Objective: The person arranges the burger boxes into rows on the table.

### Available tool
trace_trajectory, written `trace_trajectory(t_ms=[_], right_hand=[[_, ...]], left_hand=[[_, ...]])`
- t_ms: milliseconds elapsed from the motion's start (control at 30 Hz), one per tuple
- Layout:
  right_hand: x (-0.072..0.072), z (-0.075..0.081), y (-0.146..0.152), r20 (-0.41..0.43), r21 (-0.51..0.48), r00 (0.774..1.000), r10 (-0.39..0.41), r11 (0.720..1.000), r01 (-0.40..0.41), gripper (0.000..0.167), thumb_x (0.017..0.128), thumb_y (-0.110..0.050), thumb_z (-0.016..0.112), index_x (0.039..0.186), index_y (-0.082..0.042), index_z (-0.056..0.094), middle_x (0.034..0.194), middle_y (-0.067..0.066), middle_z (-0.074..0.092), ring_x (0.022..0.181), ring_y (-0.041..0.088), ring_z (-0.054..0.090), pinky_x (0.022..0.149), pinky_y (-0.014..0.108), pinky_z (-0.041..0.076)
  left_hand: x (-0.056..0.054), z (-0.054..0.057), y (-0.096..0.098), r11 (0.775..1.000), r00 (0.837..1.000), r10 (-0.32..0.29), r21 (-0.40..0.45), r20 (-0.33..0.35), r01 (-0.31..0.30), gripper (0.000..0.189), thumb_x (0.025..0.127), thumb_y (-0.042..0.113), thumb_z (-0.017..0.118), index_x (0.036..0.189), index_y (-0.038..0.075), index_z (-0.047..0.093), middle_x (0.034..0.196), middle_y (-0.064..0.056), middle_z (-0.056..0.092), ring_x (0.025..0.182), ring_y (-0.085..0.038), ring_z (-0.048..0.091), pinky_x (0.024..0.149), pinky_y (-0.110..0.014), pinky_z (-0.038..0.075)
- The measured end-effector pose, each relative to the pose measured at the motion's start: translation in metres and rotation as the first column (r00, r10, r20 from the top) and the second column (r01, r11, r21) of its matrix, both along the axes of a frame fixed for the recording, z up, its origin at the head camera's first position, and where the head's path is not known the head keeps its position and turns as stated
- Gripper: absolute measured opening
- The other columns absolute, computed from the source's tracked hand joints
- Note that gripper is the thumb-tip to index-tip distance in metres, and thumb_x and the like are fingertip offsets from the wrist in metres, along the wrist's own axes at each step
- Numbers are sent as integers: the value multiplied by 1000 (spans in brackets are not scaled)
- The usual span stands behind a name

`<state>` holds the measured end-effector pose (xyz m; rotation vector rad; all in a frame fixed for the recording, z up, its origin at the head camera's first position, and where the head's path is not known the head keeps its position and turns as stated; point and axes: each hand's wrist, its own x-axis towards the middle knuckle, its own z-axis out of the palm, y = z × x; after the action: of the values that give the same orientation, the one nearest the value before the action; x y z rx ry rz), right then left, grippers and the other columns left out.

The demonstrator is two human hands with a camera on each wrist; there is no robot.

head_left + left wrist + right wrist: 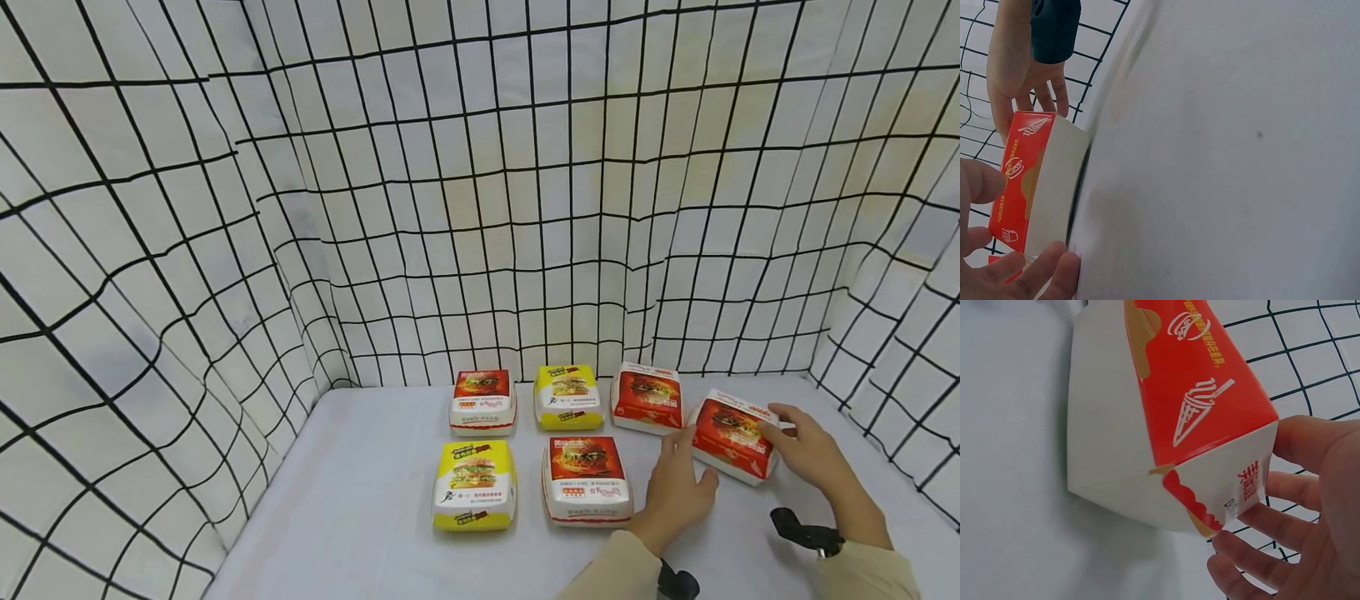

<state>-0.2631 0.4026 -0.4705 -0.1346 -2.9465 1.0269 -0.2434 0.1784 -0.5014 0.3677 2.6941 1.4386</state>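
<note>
A red-and-white burger box point(733, 435) sits at the right end of the group on the white table, turned at an angle. My right hand point(813, 450) is at its right end. In the right wrist view, the thumb touches the upper corner of the box point(1210, 394) and relaxed, spread fingers lie along its end wall. On the other side, my left hand point(675, 492) has extended fingertips right at the box's left edge. The left wrist view has the left thumb beside the red lid flap and the other fingers by the near end of the box point(1019, 181).
Left of the hands, a back row holds a red box point(482, 396), a yellow box point(567, 400) and another red box point(647, 398). Nearer lie a yellow box point(474, 486) and a red-topped box point(587, 479). Black grid netting point(517, 225) over white cloth encloses the table point(360, 500).
</note>
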Motion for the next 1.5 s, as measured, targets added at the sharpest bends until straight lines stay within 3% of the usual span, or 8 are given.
trace_trajectory(t_ms=[300,500,700,1000,1300,1500], right_hand=[[3,6,2,17,3,1000,-5,1000,5,71,109,-48,38,147,11,33,143,45,36,126,62,44,88,66,51],[5,4,7,16,13,999,32,999,-32,64,109,-45,39,142,11,42,140,43,44,121,60,47,85,65,50],[7,5,12,15,27,995,99,995,-99,57,110,-39,41,137,10,52,132,39,54,112,50,56,79,56,53],[12,10,13,78,-26,986,146,989,-144,53,110,-38,43,134,8,57,127,32,61,100,25,60,74,35,53],[15,13,14,140,-81,977,160,985,-150,56,109,-40,44,137,7,55,125,26,63,99,20,59,75,34,54],[15,11,18,178,-112,969,170,982,-151,60,109,-44,45,142,7,51,129,25,64,100,17,60,76,34,55]], left_hand=[[7,4,-4,998,999,-9,69,41,6,64,93,27,72,148,41,44,150,18,44,99,1,61,89,-28,56],[13,4,-7,990,995,-5,143,96,-8,64,91,23,74,147,40,47,140,17,47,95,0,58,80,-24,54],[17,4,-8,985,993,11,169,120,-31,66,90,23,75,147,40,47,135,17,48,93,0,57,79,-24,53],[20,6,-7,992,985,40,112,170,-60,75,83,42,83,147,43,44,137,16,46,95,-4,58,83,-30,57],[22,7,-9,996,988,34,73,153,-46,87,77,49,87,150,42,40,142,13,45,122,-17,59,100,-45,55],[21,6,-11,995,989,25,97,148,-40,82,83,48,83,152,41,38,143,10,44,119,-16,58,99,-44,55]])
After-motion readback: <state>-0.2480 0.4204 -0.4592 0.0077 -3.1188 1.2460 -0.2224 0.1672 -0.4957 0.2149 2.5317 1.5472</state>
